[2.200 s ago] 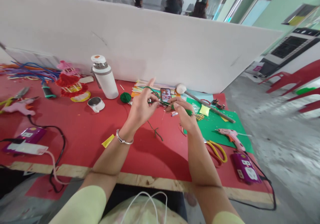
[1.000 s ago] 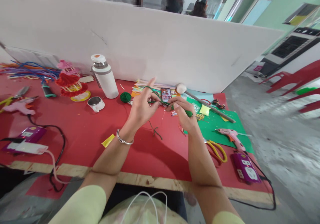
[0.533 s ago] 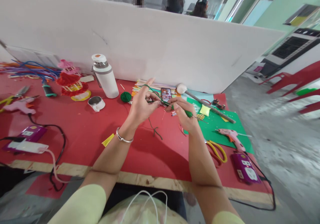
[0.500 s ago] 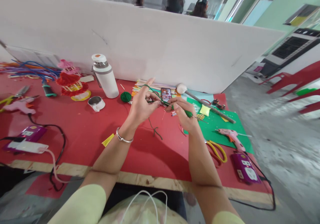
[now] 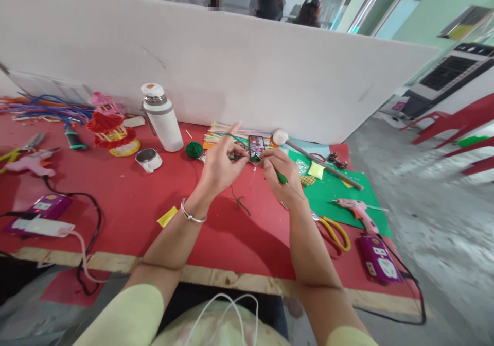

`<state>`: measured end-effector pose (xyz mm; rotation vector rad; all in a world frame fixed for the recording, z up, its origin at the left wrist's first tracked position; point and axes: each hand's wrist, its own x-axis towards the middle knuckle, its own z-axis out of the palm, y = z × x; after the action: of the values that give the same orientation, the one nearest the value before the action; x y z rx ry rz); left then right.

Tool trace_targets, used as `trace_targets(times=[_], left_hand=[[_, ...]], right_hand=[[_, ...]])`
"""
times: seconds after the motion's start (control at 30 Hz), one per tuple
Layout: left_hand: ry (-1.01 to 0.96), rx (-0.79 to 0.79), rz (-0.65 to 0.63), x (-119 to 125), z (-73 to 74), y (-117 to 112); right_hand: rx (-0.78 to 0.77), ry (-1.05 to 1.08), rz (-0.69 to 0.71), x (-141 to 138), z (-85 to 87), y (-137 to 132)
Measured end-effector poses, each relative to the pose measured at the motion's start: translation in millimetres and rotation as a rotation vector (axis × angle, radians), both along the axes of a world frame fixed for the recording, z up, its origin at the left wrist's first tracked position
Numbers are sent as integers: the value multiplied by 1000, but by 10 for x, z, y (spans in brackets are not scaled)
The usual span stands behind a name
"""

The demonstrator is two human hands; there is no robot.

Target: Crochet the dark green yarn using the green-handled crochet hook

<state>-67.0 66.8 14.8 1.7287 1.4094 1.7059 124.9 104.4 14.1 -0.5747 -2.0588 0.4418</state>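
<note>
Pinching green yarn just on the near side of the phone, the left hand grasps with thumb and fingertips while its index finger points up. The strand runs over that raised finger, probably to keep it taut and ready for the hook. The right hand grips the green-handled hook (rather like a pen), near and slightly right of the phone, its metal end sticking out towards the wrist. That hold likely gives fine control of the tip, which meets the yarn between the two hands; whether it has caught a loop is too small to tell.

The yarn ball sits on the table left of the phone, on the same side as the hand carrying the strand, which should let the yarn feed without crossing the work. A cut strand lies nearer the person than the phone. The phone's lit screen faces the person from just beyond the fingers, perhaps so it can be seen with both hands busy. Scissors rest to its right and nearer the person, beside the right forearm.
</note>
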Motion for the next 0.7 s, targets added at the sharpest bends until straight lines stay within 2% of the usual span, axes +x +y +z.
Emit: trace_targets(times=[0.2, 0.47, 0.7], left_hand=[[-21, -23, -18, -17, 27, -6], [-170, -122, -179, -37, 133, -18], [-271, -173, -281, -44, 157, -28]], right_hand=[[-107, 67, 49, 11, 41, -8], [-262, 159, 105, 1, 91, -22], [-495, 260, 185, -7, -6, 25]])
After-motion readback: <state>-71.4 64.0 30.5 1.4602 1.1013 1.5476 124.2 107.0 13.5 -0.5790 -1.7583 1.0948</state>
